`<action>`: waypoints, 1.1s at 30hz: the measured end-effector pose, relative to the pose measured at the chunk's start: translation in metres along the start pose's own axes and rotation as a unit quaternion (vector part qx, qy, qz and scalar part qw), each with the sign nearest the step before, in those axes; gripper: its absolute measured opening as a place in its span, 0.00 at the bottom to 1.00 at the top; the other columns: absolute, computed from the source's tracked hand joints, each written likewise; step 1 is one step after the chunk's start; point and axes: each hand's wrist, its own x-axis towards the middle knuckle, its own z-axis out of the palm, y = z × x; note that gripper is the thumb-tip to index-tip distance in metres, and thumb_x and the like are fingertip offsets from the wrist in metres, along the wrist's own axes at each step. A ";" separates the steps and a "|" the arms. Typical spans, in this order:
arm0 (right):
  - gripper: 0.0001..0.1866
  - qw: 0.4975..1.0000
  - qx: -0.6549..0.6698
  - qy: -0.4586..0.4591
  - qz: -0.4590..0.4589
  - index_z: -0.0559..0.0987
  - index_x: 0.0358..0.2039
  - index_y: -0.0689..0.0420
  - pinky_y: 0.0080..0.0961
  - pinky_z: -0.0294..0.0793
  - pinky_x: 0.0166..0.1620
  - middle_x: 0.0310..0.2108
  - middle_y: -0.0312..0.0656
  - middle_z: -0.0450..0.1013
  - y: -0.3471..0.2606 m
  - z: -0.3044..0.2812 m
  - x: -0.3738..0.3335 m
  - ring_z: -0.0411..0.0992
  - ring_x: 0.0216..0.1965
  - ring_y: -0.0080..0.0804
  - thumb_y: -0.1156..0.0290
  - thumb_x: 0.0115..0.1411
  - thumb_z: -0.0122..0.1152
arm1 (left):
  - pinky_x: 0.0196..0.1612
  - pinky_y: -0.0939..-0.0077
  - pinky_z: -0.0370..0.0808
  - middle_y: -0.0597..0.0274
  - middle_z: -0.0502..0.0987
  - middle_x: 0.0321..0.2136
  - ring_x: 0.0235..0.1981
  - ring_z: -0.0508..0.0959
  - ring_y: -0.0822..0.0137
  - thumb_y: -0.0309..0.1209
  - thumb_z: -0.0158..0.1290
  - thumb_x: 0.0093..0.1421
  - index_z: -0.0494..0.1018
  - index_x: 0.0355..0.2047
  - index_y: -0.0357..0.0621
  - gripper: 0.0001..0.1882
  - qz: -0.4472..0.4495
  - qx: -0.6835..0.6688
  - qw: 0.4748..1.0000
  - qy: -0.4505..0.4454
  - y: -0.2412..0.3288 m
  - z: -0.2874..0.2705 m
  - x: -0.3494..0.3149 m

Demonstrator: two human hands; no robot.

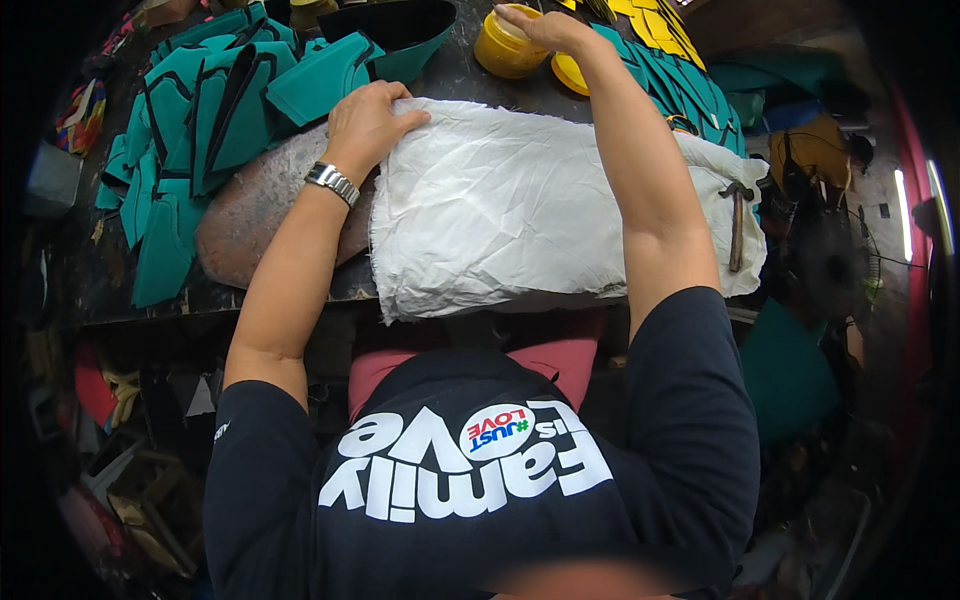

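Observation:
A frayed white cloth (pixel 490 200) lies across a worn, rounded brown slab (pixel 250 225) at the table's front. At the cloth's far left corner is my left hand (pixel 368 120), a metal watch on its wrist. Its thumb lies on the cloth and its fingers bend round the corner, pinching it. My right arm reaches over the cloth to a yellow tub (pixel 508 50). Over the tub's mouth, my right hand (pixel 548 30) has its fingers stretched out, and nothing shows in them. Beside the tub sits a yellow lid (pixel 570 74), partly hidden by my forearm.
Teal cut pieces with black edging (pixel 240 110) are heaped at the left. More teal pieces (pixel 675 95) and yellow pieces (pixel 660 28) lie at the far right. A small hammer (pixel 738 225) rests on the cloth's right end. The dark table (pixel 340 285) ends just before my body.

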 end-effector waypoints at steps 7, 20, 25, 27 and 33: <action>0.38 0.999 -0.041 0.015 -0.020 0.85 0.44 0.50 0.41 0.72 0.53 0.47 0.51 0.78 -0.027 -0.058 -0.065 0.77 0.45 0.46 0.31 0.64 0.39 | 0.40 0.61 0.78 0.54 0.84 0.32 0.36 0.83 0.54 0.46 0.66 0.49 0.84 0.38 0.48 0.20 0.004 0.038 0.998 -0.057 -0.001 -0.005 0.001; 0.46 0.930 0.366 0.040 0.010 0.82 0.51 0.55 0.54 0.36 0.70 0.64 0.45 0.65 0.154 0.000 -0.221 0.50 0.70 0.46 0.29 0.67 0.26 | 0.40 0.62 0.78 0.53 0.84 0.34 0.37 0.84 0.54 0.46 0.66 0.50 0.84 0.41 0.49 0.21 -0.041 0.064 0.994 -0.074 0.006 -0.008 0.004; 0.47 0.994 -0.065 -0.006 0.087 0.57 0.71 0.55 0.67 0.23 0.69 0.75 0.48 0.41 0.168 0.031 -0.231 0.30 0.76 0.50 0.30 0.65 0.34 | 0.41 0.63 0.78 0.52 0.84 0.35 0.38 0.84 0.53 0.46 0.66 0.50 0.84 0.43 0.47 0.23 -0.037 0.077 0.993 -0.080 0.006 -0.009 0.003; 0.50 0.989 -0.128 -0.021 0.078 0.54 0.72 0.56 0.67 0.23 0.69 0.76 0.49 0.40 0.162 0.034 -0.227 0.29 0.76 0.50 0.28 0.64 0.36 | 0.42 0.63 0.79 0.51 0.84 0.35 0.38 0.84 0.54 0.46 0.66 0.49 0.84 0.43 0.47 0.24 -0.040 0.077 0.993 -0.077 0.006 -0.008 0.004; 0.52 0.987 -0.142 -0.045 0.059 0.51 0.73 0.54 0.67 0.25 0.69 0.76 0.48 0.38 0.146 0.031 -0.222 0.30 0.76 0.49 0.26 0.61 0.38 | 0.42 0.64 0.78 0.51 0.84 0.35 0.38 0.84 0.54 0.47 0.67 0.49 0.84 0.42 0.46 0.24 -0.037 0.063 0.994 -0.078 0.003 -0.008 0.006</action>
